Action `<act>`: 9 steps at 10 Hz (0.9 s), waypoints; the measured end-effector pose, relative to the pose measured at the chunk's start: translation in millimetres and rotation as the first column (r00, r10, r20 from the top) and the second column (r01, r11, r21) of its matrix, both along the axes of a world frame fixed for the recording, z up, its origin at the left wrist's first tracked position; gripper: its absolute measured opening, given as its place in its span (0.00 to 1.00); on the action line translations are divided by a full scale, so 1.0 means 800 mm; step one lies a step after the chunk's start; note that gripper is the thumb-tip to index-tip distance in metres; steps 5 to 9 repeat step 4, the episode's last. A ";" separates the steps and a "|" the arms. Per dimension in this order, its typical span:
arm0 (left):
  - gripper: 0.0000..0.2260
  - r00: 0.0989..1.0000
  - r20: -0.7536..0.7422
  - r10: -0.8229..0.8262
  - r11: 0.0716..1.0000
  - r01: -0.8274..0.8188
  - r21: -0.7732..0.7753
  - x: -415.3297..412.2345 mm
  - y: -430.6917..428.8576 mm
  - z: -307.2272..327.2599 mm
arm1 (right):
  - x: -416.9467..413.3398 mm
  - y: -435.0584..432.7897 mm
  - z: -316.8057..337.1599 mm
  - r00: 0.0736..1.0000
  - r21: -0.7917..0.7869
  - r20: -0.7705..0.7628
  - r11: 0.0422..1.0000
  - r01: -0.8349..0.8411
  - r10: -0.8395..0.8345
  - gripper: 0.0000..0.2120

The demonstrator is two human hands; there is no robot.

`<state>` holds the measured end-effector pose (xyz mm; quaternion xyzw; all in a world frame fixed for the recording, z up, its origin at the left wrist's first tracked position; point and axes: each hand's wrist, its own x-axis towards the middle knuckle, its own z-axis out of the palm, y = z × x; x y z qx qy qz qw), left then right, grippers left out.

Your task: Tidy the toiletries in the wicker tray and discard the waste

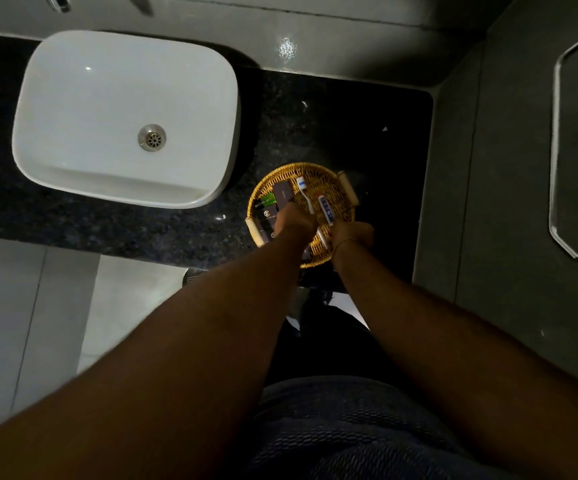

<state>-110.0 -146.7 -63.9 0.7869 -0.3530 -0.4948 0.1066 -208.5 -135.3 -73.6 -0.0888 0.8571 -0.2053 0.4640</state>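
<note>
A round wicker tray (315, 169) with two pale handles sits on the black counter to the right of the sink. In it lie a white and blue toothbrush (305, 194), a small toothpaste tube (326, 210), dark boxes (283, 195) and a small green bottle (269, 200). My left hand (296, 224) is curled down over the dark boxes at the tray's left. My right hand (352, 235) rests at the tray's near right edge, its fingers touching the toothbrush's handle end. Both hands hide what lies beneath them, so their grip is unclear.
A white rectangular sink (125, 116) with a metal drain stands at the left on the black granite counter (315, 116). A grey wall with a metal rail (554, 150) closes off the right side. Pale floor tiles (21, 306) lie below the counter's front edge.
</note>
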 end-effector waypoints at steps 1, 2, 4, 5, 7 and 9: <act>0.09 0.997 0.051 -0.058 0.998 0.058 -0.008 0.000 0.001 0.001 | -0.003 0.002 0.003 0.997 0.009 -0.064 0.999 -0.049 0.050 0.20; 0.10 0.987 0.109 -0.117 0.992 0.122 -0.034 0.002 0.009 0.006 | -0.004 0.003 0.011 0.990 0.009 -0.099 0.995 -0.103 0.103 0.19; 0.10 0.990 0.113 -0.078 0.989 0.091 -0.112 0.004 0.018 0.013 | 0.000 -0.001 0.017 0.931 -0.063 -0.223 0.948 -0.311 0.290 0.16; 0.10 0.990 0.113 -0.078 0.989 0.091 -0.112 0.004 0.018 0.013 | 0.000 -0.001 0.017 0.931 -0.063 -0.223 0.948 -0.311 0.290 0.16; 0.10 0.990 0.113 -0.078 0.989 0.091 -0.112 0.004 0.018 0.013 | 0.000 -0.001 0.017 0.931 -0.063 -0.223 0.948 -0.311 0.290 0.16; 0.10 0.990 0.113 -0.078 0.989 0.091 -0.112 0.004 0.018 0.013 | 0.000 -0.001 0.017 0.931 -0.063 -0.223 0.948 -0.311 0.290 0.16</act>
